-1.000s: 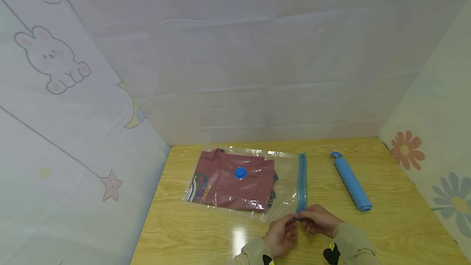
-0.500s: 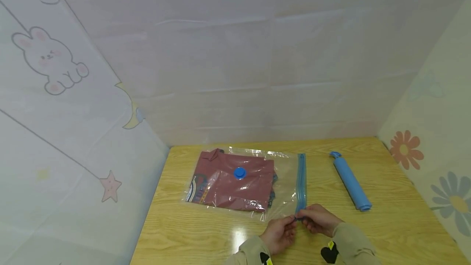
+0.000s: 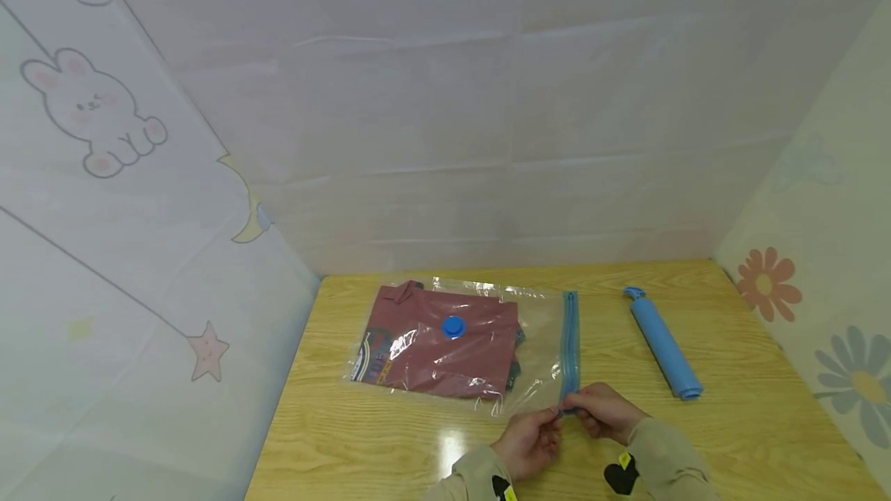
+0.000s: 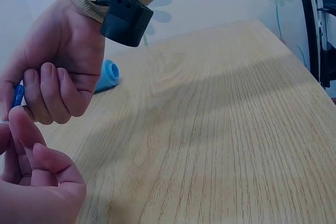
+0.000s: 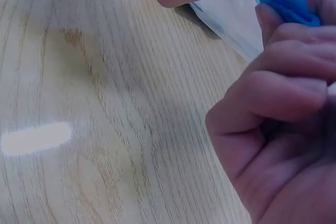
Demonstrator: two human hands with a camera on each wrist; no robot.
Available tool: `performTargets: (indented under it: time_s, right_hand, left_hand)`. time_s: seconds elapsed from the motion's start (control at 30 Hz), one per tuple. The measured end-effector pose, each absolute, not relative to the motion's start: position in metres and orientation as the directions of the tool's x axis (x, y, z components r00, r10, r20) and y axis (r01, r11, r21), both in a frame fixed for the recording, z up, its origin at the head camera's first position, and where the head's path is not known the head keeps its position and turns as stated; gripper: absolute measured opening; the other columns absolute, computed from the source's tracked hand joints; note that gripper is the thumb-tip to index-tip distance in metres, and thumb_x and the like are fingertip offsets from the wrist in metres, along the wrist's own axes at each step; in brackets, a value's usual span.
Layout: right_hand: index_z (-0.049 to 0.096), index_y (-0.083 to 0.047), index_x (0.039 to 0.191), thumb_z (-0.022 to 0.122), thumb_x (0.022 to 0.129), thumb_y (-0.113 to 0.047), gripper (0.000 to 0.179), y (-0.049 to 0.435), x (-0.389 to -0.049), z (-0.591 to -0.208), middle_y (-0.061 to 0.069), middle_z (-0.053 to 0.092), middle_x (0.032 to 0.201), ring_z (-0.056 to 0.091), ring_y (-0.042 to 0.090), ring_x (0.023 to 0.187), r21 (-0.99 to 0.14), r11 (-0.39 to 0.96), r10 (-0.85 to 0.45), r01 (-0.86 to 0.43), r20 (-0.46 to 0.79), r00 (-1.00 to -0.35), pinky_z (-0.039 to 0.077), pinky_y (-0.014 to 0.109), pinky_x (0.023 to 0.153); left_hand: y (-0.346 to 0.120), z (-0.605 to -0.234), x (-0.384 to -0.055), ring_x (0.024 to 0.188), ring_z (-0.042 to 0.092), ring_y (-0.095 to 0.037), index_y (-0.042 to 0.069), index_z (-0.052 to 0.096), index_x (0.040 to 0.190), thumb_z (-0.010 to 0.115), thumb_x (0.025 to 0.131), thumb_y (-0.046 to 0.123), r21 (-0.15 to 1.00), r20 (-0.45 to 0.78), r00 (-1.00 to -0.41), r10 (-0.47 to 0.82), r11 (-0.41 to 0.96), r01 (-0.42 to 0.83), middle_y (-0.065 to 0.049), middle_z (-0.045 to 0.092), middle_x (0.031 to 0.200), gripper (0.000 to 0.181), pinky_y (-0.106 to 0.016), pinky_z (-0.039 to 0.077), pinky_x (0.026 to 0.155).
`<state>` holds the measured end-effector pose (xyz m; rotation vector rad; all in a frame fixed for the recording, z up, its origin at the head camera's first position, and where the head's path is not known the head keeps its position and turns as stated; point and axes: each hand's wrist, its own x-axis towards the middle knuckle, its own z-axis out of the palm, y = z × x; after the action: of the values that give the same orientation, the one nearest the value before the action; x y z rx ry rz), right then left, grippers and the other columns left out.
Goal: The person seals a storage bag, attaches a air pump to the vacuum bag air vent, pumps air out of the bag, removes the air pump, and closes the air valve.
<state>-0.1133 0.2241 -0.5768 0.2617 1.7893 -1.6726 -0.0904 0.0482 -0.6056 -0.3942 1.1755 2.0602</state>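
Note:
A clear vacuum storage bag (image 3: 539, 354) lies flat on the wooden table, with a folded dark-red garment (image 3: 480, 358) inside and a round blue valve (image 3: 454, 326) on top. Along its right end runs a blue zip strip (image 3: 570, 339). My left hand (image 3: 529, 443) pinches the near corner of the bag at that strip between thumb and forefinger. Right beside it, my right hand (image 3: 604, 412) pinches a small blue zip slider (image 5: 291, 6) at the strip's near end. In the left wrist view the slider shows between the right hand's thumb and curled fingers, partly hidden.
A blue hand pump (image 3: 664, 346) lies on the table (image 3: 759, 408) to the right of the bag. Pale printed sheets (image 3: 445, 138) stand as walls behind and at both sides of the table.
My right hand has shifted slightly away from me along the zip strip, its fingertips a little further from the left hand's. My left hand keeps its pinch; bag and pump stay put.

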Motion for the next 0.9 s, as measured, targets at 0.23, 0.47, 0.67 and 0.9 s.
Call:
performTargets:
  time_s: [0.23, 0.47, 0.67, 0.9]
  right_hand:
    - [0.050, -0.019, 0.061, 0.061, 0.084, -0.019, 0.025, 0.225, -0.117, -0.576, -0.011, 0.033, 0.052, 0.031, 0.003, 0.046, -0.810, 0.149, -0.280, 0.567, -0.585, -0.761, 0.028, 0.017, 0.045]
    - [0.052, -0.019, 0.062, 0.063, 0.085, -0.018, 0.025, 0.229, -0.123, -0.578, -0.011, 0.034, 0.053, 0.031, 0.003, 0.047, -0.801, 0.139, -0.259, 0.583, -0.597, -0.759, 0.030, 0.017, 0.047]
    - [0.054, -0.019, 0.061, 0.064, 0.085, -0.018, 0.026, 0.232, -0.127, -0.580, -0.011, 0.036, 0.052, 0.034, 0.002, 0.048, -0.792, 0.127, -0.245, 0.598, -0.609, -0.754, 0.031, 0.017, 0.048]
    - [0.051, -0.019, 0.060, 0.064, 0.087, -0.019, 0.029, 0.234, -0.130, -0.584, -0.011, 0.038, 0.052, 0.036, 0.004, 0.049, -0.808, 0.119, -0.182, 0.577, -0.589, -0.787, 0.032, 0.020, 0.049]
  left_hand:
    - [0.048, -0.602, -0.092, 0.055, 0.048, 0.002, 0.018, 0.060, 0.076, 0.056, 0.094, 0.016, 0.607, -0.568, -0.681, 0.462, -0.325, -0.726, 0.011, 0.057, 0.067, 0.019, -0.009, 0.040, 0.057]
    - [0.049, -0.602, -0.093, 0.056, 0.050, 0.002, 0.018, 0.059, 0.073, 0.056, 0.094, 0.016, 0.596, -0.576, -0.669, 0.469, -0.319, -0.737, 0.011, 0.056, 0.066, 0.021, -0.009, 0.040, 0.056]
    - [0.049, -0.604, -0.094, 0.057, 0.050, 0.001, 0.017, 0.058, 0.075, 0.056, 0.094, 0.016, 0.581, -0.590, -0.652, 0.475, -0.310, -0.752, 0.010, 0.056, 0.066, 0.020, -0.010, 0.040, 0.057]
    - [0.050, -0.602, -0.090, 0.056, 0.049, 0.001, 0.017, 0.058, 0.074, 0.056, 0.093, 0.015, 0.586, -0.585, -0.662, 0.469, -0.320, -0.744, 0.010, 0.055, 0.066, 0.019, -0.011, 0.038, 0.057]
